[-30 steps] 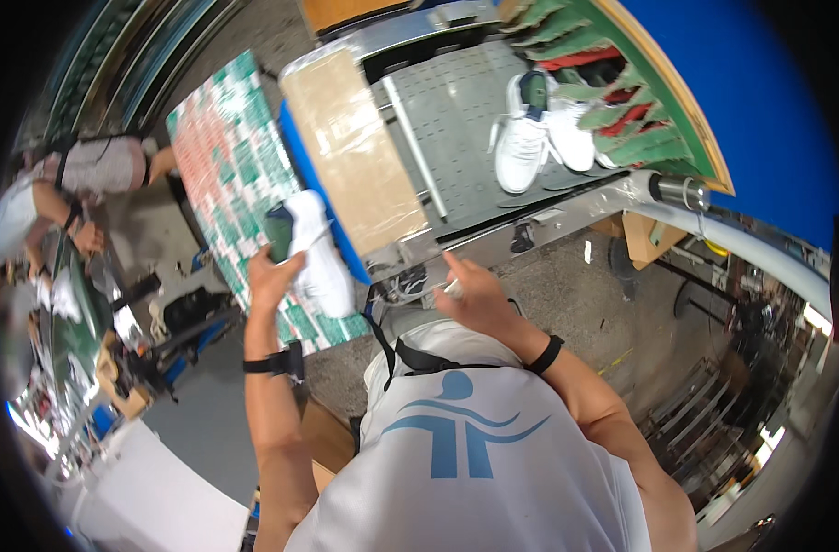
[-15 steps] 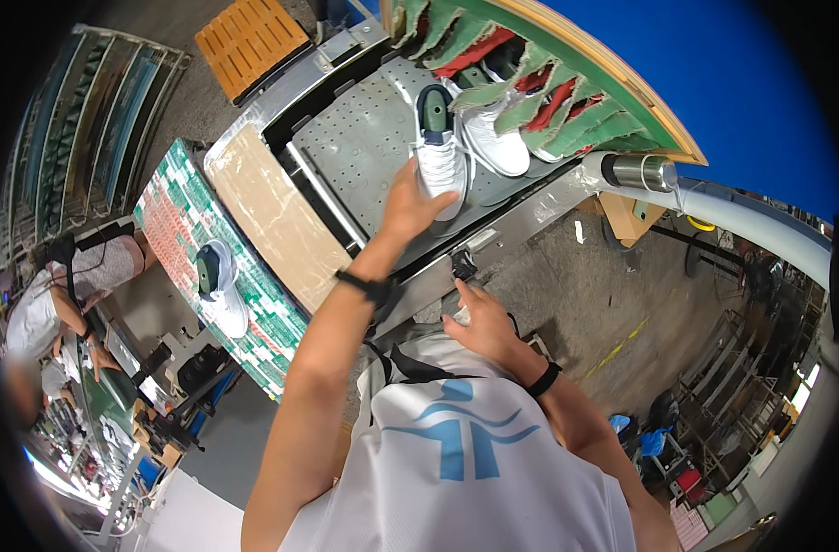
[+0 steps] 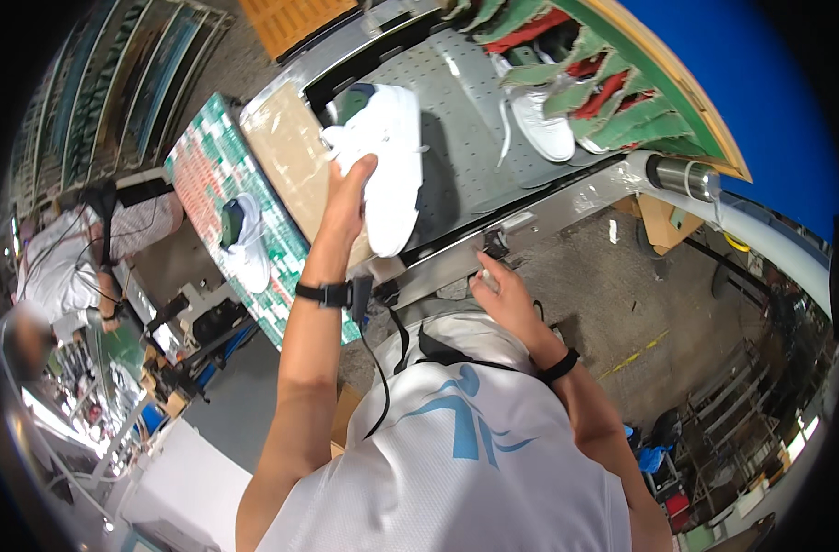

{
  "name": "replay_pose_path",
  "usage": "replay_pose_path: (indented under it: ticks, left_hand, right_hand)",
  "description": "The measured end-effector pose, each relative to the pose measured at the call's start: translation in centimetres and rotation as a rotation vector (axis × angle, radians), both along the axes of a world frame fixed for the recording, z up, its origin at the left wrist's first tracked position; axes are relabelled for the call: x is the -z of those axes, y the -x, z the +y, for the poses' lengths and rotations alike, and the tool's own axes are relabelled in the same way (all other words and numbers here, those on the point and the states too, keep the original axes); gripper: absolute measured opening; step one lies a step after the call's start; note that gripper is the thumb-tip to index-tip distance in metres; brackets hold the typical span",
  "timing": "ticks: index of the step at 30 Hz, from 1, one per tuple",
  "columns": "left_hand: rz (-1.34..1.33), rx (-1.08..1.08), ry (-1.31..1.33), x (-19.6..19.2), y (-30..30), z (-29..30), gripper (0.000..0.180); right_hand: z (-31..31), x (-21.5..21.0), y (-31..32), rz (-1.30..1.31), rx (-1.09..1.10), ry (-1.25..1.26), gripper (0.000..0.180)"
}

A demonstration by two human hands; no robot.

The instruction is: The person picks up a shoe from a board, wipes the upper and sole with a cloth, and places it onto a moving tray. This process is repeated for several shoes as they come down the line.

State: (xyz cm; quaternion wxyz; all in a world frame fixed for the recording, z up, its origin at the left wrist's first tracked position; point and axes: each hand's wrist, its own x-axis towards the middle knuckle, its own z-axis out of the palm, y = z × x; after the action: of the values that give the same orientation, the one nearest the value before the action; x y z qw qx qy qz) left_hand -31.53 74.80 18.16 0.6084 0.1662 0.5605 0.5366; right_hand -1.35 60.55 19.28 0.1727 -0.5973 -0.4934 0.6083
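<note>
My left hand point(image 3: 349, 191) grips a white lace-up sneaker point(image 3: 394, 175) by its side and holds it up, tilted, over the near left end of the grey perforated conveyor point(image 3: 456, 110). A dark green insert fills the sneaker's opening. My right hand point(image 3: 507, 299) holds nothing that I can see; its index finger points out toward a small black fitting point(image 3: 496, 241) on the conveyor's metal edge. Farther right, another white sneaker point(image 3: 541, 124) with a loose lace lies on the conveyor beside the ragged curtain. One more white sneaker point(image 3: 247, 244) rests on the tape-covered surface at left.
Green and red fabric strips point(image 3: 594, 87) hang at the mouth of a wood-edged housing. Brown cardboard point(image 3: 286, 152) lies between the conveyor and the taped green, white and red surface point(image 3: 212, 152). A metal cylinder point(image 3: 686, 178) juts out at right. Another person point(image 3: 65, 258) works at far left.
My left hand has lifted the sneaker off the conveyor and brought it left and nearer, tilting it. My right hand stays near the conveyor edge. The whole view has shifted somewhat.
</note>
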Motion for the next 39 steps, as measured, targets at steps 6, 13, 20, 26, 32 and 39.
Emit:
replay_pose_path:
  ticks: [6, 13, 20, 26, 32, 39]
  left_hand:
    - [0.885, 0.000, 0.069, -1.5, 7.7, -11.4, 0.132]
    - [1.064, -0.009, 0.012, 1.9, 5.5, -17.5, 0.133]
    - [1.128, -0.036, 0.017, 1.8, 7.0, -20.0, 0.122]
    - [1.101, 0.174, 0.347, -0.5, 6.8, -20.4, 0.130]
    - [0.396, 0.267, 0.068, 3.5, 13.6, -23.9, 0.081]
    - [0.789, 0.319, -0.022, 0.8, 20.9, -19.6, 0.053]
  right_hand:
    - [0.1, 1.1, 6.0, -0.011, -0.222, -0.042, 0.065]
    - [-0.6, 0.4, 11.2, 0.071, -0.270, -0.022, 0.067]
    - [-1.0, -2.2, 14.9, 0.011, -0.337, -0.233, 0.067]
    - [-3.9, -1.5, 17.0, 0.105, -0.300, -0.244, 0.070]
    - [-5.1, -3.8, 20.2, -0.023, -0.591, -0.657, 0.080]
    - [-4.5, -1.2, 24.9, -0.298, -0.827, -1.051, 0.089]
